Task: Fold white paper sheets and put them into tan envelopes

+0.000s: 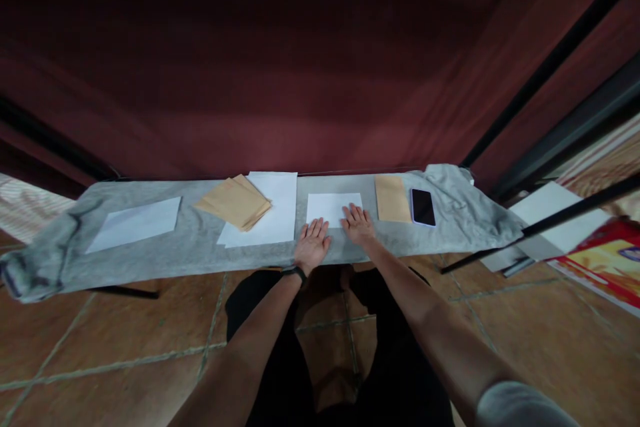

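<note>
A white sheet of paper (327, 205), perhaps folded, lies flat in front of me on a grey cloth. My left hand (313, 243) rests palm down at its lower left edge, fingers stretched out over the paper. Across its right side lies my right hand (357, 223), also flat with the fingers spread. Just right of that hand is a brown paper envelope (392, 199), and beside it a phone (423, 207) with a dark screen. To the left, several brown envelopes (235, 202) are fanned out on top of larger white sheets (280, 200).
Another white sheet (135, 223) lies at the left of the narrow cloth-covered table (200, 257). A dark red panel (310, 113) rises along the table's far edge. At the right, near black bars, are a white box (560, 220) and a red and yellow package (607, 260).
</note>
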A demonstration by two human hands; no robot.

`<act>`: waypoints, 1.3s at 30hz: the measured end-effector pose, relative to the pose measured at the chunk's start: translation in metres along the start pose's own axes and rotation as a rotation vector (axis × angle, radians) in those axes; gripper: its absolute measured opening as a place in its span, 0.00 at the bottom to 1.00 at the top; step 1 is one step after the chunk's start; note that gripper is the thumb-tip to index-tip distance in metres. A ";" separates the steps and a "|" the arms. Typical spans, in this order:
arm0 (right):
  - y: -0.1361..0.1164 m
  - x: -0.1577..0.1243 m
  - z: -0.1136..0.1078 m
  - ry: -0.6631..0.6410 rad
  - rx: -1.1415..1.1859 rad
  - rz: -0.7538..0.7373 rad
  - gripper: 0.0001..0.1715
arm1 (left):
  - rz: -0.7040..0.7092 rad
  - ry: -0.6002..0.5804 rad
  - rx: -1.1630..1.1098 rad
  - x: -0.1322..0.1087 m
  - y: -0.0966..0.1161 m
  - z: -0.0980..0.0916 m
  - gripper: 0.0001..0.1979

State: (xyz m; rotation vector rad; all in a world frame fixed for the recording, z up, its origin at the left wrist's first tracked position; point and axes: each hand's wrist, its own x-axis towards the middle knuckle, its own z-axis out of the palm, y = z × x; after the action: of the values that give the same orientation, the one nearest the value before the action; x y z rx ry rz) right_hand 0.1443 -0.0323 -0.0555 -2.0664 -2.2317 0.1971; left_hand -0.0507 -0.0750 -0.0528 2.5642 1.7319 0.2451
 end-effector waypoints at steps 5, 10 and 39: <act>0.003 0.000 0.004 0.027 0.018 -0.012 0.34 | 0.000 0.001 0.006 0.002 0.000 0.004 0.28; 0.003 0.000 0.002 0.014 0.035 -0.007 0.34 | 0.001 0.006 0.016 0.002 0.001 0.003 0.29; -0.028 -0.003 0.010 0.201 0.176 -0.070 0.33 | 0.133 0.000 -0.072 0.037 0.012 0.008 0.29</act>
State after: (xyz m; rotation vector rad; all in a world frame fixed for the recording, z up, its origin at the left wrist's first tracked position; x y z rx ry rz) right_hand 0.1158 -0.0372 -0.0608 -1.8287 -2.0838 0.1656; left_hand -0.0251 -0.0444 -0.0557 2.6302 1.5248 0.3061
